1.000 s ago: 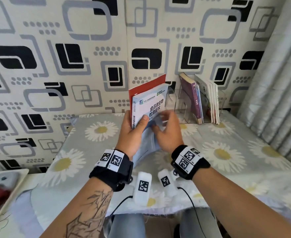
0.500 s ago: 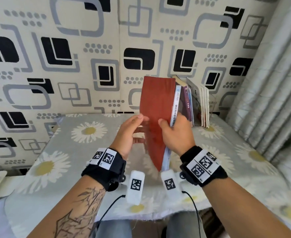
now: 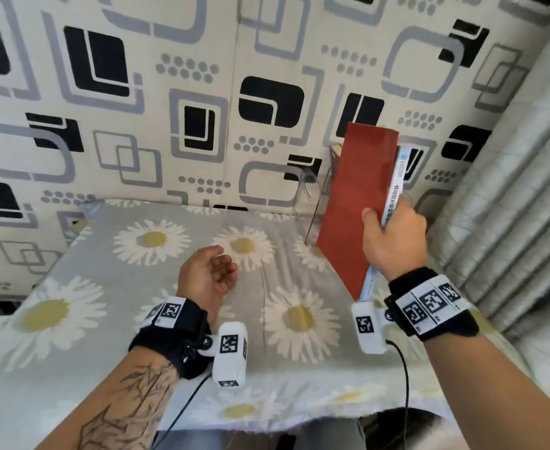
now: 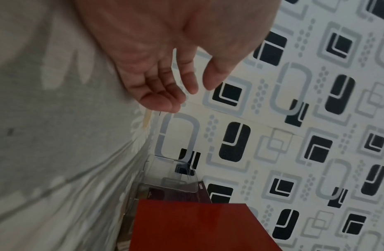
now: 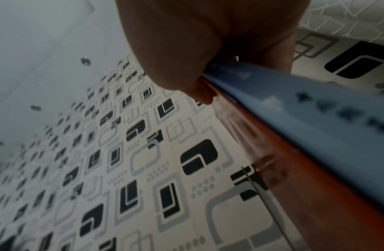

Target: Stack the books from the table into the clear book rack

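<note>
The pale blue book (image 3: 395, 203) carries Chinese characters down its spine, beginning 食品; the rest blur. The wristbands (image 3: 429, 306) bear square coded markers, without readable words.

Your work surface is a table (image 3: 111, 306) covered by a grey cloth printed with large white daisies, pushed against the patterned wall. At its far right corner stands the clear book rack (image 3: 302, 203), resting directly on the cloth, with a dark-covered book (image 4: 178, 195) visible inside it in your left wrist view. Your left hand (image 3: 207, 274) rests on the cloth near the middle, palm up, fingers loosely curled.
</note>
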{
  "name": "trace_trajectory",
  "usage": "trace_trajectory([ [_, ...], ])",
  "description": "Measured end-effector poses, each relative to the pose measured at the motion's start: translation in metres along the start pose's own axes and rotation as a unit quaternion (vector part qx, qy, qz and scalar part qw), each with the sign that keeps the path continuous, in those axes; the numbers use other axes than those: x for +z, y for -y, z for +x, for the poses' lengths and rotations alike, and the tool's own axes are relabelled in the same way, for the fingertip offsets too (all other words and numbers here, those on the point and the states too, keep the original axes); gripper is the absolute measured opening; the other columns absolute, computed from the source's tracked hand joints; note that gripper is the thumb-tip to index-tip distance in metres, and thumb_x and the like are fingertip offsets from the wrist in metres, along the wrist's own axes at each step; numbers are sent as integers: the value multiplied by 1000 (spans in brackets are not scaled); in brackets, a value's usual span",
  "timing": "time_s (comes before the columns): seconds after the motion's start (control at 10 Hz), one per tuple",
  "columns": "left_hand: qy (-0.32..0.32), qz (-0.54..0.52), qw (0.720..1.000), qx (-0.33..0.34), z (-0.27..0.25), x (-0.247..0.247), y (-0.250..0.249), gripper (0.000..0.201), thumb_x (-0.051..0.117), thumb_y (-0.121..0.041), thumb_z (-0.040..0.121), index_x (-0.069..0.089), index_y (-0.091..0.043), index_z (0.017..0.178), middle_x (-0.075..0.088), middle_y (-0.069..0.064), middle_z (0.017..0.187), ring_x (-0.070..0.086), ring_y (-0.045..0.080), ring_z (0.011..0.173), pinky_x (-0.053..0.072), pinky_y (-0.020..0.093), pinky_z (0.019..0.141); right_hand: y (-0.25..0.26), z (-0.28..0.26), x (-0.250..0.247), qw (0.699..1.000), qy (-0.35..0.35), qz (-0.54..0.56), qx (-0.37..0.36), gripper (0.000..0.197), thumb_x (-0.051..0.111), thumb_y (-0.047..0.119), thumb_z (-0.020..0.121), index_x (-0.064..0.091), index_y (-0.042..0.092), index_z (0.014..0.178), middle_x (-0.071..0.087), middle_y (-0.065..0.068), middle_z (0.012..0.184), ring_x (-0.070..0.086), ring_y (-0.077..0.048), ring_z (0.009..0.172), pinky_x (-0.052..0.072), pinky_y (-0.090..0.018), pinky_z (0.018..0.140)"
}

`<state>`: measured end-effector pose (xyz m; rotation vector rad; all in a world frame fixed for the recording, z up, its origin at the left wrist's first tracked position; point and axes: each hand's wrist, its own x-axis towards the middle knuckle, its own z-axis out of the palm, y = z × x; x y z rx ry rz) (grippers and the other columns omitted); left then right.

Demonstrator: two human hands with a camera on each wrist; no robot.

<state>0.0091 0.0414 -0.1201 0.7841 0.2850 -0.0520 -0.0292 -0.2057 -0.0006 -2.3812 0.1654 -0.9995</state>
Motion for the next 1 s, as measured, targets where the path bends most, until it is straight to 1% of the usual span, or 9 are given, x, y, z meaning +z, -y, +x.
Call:
trace_trajectory([
  [0.1,-2,-8,1000,-1,3,0,1,7,55,-12,88,57,-11,81,59,4,63,55,20,59,47,26,53,-5,13,26,1000,-2,-22,-3,38,54,19,95,55,0,127,69,-18,99,64,-39,92,42,-27,72],
  [0.2,-7,1,1000,3,5,0,1,8,54,-9,88,57,-11,81,58,4,62,55,19,56,47,24,51,-12,28,49,999,-9,-40,10,41,52,23,94,53,2,129,70,-23,102,66,-41,88,51,-36,74],
  [0.3,-9,-3,1000,3,7,-1,1,5,54,-9,87,57,-11,83,57,6,65,56,19,54,46,24,49,-10,42,67,998,2,-66,6,40,50,24,96,51,0,128,68,-25,98,66,-42,86,48,-36,68],
  [0.5,-4,-10,1000,5,6,-2,1,8,52,-7,88,56,-11,82,56,6,65,55,18,53,45,25,50,-11,53,94,993,40,-107,-27,39,47,26,96,50,6,130,68,-25,100,66,-44,86,56,-47,76],
  [0.6,-3,-8,1000,3,8,-2,2,10,51,-6,88,56,-11,80,56,6,64,56,17,50,45,25,49,-12,49,107,993,64,-87,-50,36,48,27,96,53,7,126,70,-23,95,67,-43,82,57,-46,73],
  [0.7,-3,-5,1000,2,8,-2,3,10,52,-7,87,57,-11,79,57,5,62,56,17,50,45,25,49,-15,48,112,994,71,-60,-50,36,50,30,98,54,3,121,70,-22,91,68,-41,79,50,-34,64],
  [0.8,0,-2,1000,3,6,-1,2,11,52,-7,88,56,-11,79,57,5,62,56,17,50,45,25,49,-14,48,104,991,123,-41,-26,44,55,37,96,50,4,124,65,-10,89,67,-35,85,40,-26,66],
  [0.9,5,-7,1000,8,4,1,0,12,50,-6,89,56,-11,79,56,6,63,54,18,53,44,26,51,-14,50,89,993,115,-8,-8,62,68,44,83,45,13,131,63,-6,116,61,-26,105,50,-33,86],
  [1.0,-3,-11,1000,11,1,-1,2,12,49,-4,89,55,-11,81,55,7,65,52,21,57,43,27,53,-4,48,57,998,3,50,-31,50,70,37,79,51,20,123,58,-3,119,58,-16,100,52,-37,88],
])
